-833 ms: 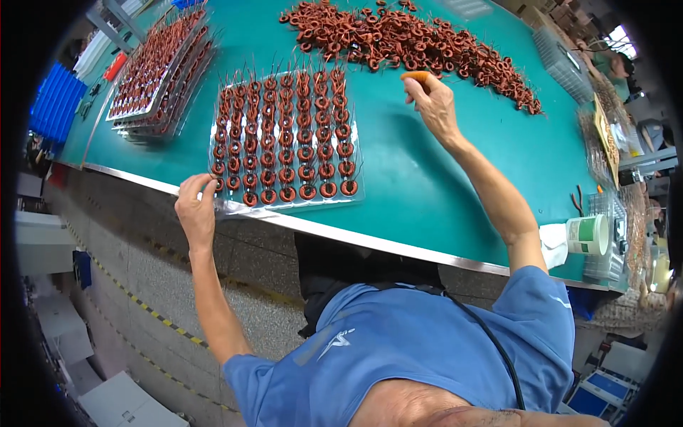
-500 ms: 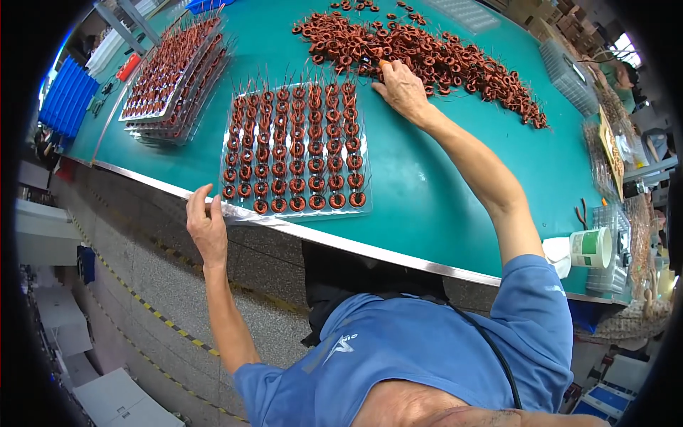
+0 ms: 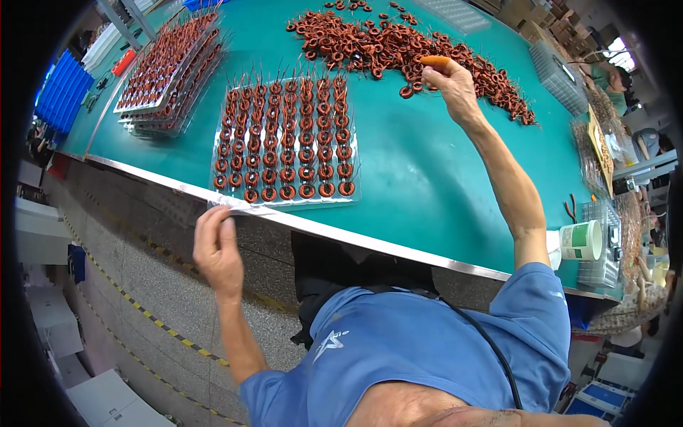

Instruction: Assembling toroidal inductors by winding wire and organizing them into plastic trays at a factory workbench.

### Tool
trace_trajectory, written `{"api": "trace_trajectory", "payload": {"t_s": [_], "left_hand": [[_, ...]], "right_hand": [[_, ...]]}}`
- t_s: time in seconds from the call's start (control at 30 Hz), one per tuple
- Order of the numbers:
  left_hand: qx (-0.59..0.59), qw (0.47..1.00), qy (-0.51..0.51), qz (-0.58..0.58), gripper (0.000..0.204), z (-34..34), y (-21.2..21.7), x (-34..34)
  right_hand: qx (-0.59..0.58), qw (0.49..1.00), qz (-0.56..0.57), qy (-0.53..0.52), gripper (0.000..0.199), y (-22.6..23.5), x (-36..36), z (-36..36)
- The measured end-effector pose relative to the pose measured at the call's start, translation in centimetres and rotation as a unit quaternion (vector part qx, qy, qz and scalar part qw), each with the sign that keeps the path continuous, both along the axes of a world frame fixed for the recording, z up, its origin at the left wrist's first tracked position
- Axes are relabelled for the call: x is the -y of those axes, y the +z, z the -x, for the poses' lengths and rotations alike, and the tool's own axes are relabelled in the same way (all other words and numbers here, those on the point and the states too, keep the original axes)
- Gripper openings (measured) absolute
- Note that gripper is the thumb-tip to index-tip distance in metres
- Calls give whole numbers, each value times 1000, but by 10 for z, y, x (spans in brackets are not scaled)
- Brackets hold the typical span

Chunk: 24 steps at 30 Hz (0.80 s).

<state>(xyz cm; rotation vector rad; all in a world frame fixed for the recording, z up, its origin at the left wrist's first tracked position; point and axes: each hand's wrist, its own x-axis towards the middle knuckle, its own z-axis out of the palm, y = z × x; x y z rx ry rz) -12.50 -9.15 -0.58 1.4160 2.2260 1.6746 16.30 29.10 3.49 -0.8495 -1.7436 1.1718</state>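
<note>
The green tabletop [image 3: 405, 178] carries trayed coils [image 3: 287, 175] between the hands [image 3: 219, 250] [image 3: 455, 87] (half-curled, any hold unclear).

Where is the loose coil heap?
In the head view, the heap lies on the table, beyond and mostly right of the front tray, beside the right hand.

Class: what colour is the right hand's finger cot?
The finger cot on the right hand is orange, best seen in the head view.

On the near side of the right hand [image 3: 452, 87], we find open passage across the flat green tabletop [image 3: 420, 174]; beyond that hand, a heap of reddish-brown wire-wound rings [image 3: 388, 46] obstructs. Just ahead of the left hand [image 3: 219, 252], a clear plastic ring-filled tray [image 3: 233, 196] bars our way.
</note>
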Motion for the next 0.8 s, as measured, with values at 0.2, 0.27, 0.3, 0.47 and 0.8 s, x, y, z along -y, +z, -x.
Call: {"api": "trace_trajectory", "payload": {"t_s": [0.2, 0.27, 0.3, 0.47, 0.8], "left_hand": [[21, 983, -170, -71, 20, -107, 18, -66], [34, 974, -212, -71, 37, -134, 11, -93], [8, 976, -204, -81, 46, -147, 10, -106], [54, 967, -223, -116, 39, -181, -1, -130], [336, 862, -365, -99, 21, -193, -6, -88]], "right_hand": [[17, 998, -10, 67, 28, 28, 74, -10], [-3, 995, 23, 96, 28, 31, 96, -5], [-14, 992, 49, 112, 28, 30, 106, -4], [-102, 959, 188, 187, 29, 28, 145, -16], [70, 985, -15, 158, 32, 6, 189, -39]]}}
